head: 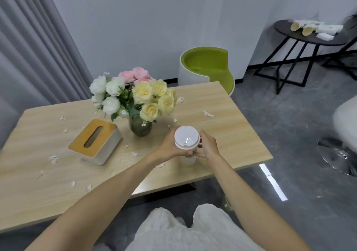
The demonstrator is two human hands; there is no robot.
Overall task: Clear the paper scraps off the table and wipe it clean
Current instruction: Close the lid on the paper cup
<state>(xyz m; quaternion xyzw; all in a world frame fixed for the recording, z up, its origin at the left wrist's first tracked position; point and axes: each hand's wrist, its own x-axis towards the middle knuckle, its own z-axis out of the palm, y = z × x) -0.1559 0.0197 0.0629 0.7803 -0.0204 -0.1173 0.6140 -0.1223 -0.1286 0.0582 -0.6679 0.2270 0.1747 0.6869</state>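
Note:
A white lidded cup (186,139) is held above the right part of the light wooden table (228,135). My left hand (167,147) grips its left side and my right hand (209,145) grips its right side. Small white paper scraps lie scattered over the tabletop: one cluster at the far right (208,114), one at the left front (53,159), more near the front edge (73,183).
A tissue box (95,141) with a wooden top sits left of centre. A glass vase of flowers (140,127) stands behind the cup. A green chair (207,67) is beyond the table, a black side table (307,38) with paper cups at the far right.

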